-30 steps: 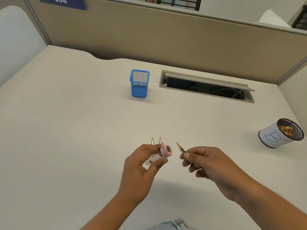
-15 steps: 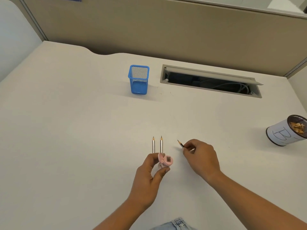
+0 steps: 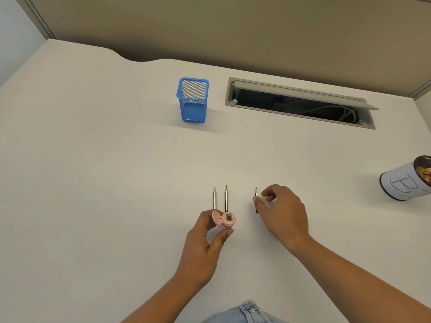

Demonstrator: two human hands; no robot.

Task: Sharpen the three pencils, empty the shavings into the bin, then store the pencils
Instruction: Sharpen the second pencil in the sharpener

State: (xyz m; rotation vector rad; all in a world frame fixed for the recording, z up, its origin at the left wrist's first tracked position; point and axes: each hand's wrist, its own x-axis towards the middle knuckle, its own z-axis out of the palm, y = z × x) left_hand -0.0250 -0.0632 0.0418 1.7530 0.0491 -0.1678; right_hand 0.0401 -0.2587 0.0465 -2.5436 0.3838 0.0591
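On the cream desk (image 3: 116, 183), left hand (image 3: 203, 243) grips pink sharpener (image 3: 225, 219); right hand (image 3: 284, 213) seemingly pinches a pencil (image 3: 256, 193).

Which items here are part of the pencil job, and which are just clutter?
Job:
pink sharpener, in the left hand grip
left pencil and middle pencil, on the desk
right pencil, pinched by the right hand
blue mesh holder
shavings bin

Lying about:
open cable hatch, cables inside
partition

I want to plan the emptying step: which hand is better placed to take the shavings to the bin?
Left, probably. The left hand grips the open pink sharpener; the right hand is nearer the bin but occupied at the third pencil.
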